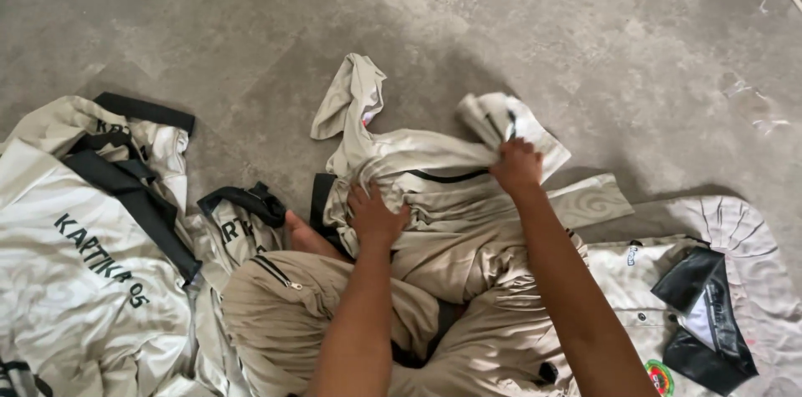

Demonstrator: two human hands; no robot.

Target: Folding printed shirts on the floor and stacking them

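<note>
The floor (585,21) is mottled grey. The garment (434,171) under the hands is pale beige with thin black trim. The shirts (92,238) by the floor's left edge are beige with black bands and dark lettering. The shirt (652,297) at the lower right is beige with a glossy black collar and a red-and-green round badge. The trousers (276,305) are plain khaki.

Matt beige cloth garment (418,171), smooth
</note>
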